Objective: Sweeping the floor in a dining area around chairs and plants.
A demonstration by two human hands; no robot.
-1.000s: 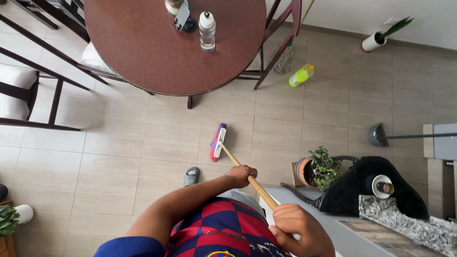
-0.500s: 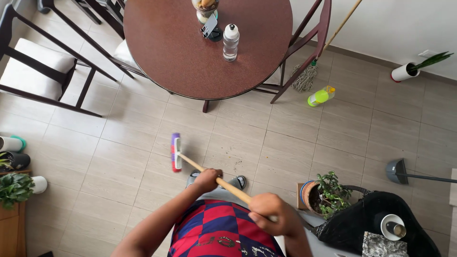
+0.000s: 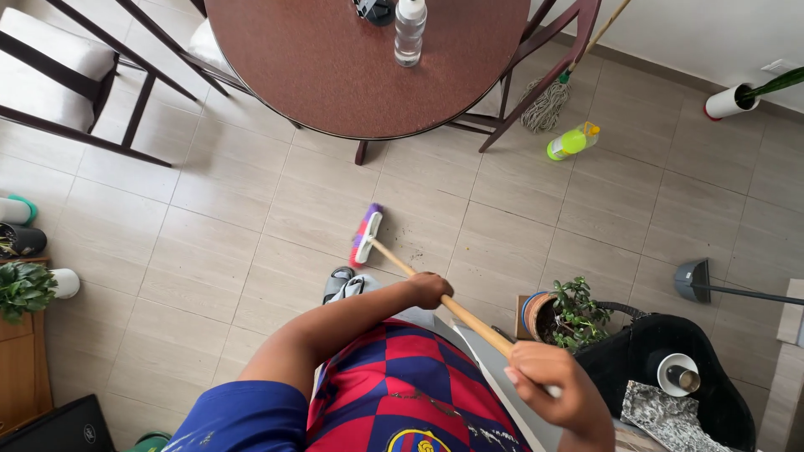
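Note:
I hold a broom with a wooden handle (image 3: 423, 285) and a pink and purple bristle head (image 3: 365, 234) resting on the beige tiled floor (image 3: 218, 243). My left hand (image 3: 430, 289) grips the handle low down, near the middle. My right hand (image 3: 553, 389) grips the handle's upper end, close to my body. The head sits just in front of my grey sandal (image 3: 337, 283), below the round brown table (image 3: 335, 75). Small crumbs lie scattered on the tiles to the right of the broom head.
Dark chairs (image 3: 75, 84) flank the table, which carries a clear bottle (image 3: 409, 32). A mop (image 3: 548, 105), a green spray bottle (image 3: 571, 141), a dustpan (image 3: 695, 280), a potted plant (image 3: 561, 311) and a black bag (image 3: 670, 368) stand at the right. Pots line the left wall.
The broom head swung from the left back to the right and nearer my feet. The view tilted down, so the table slid toward the top edge.

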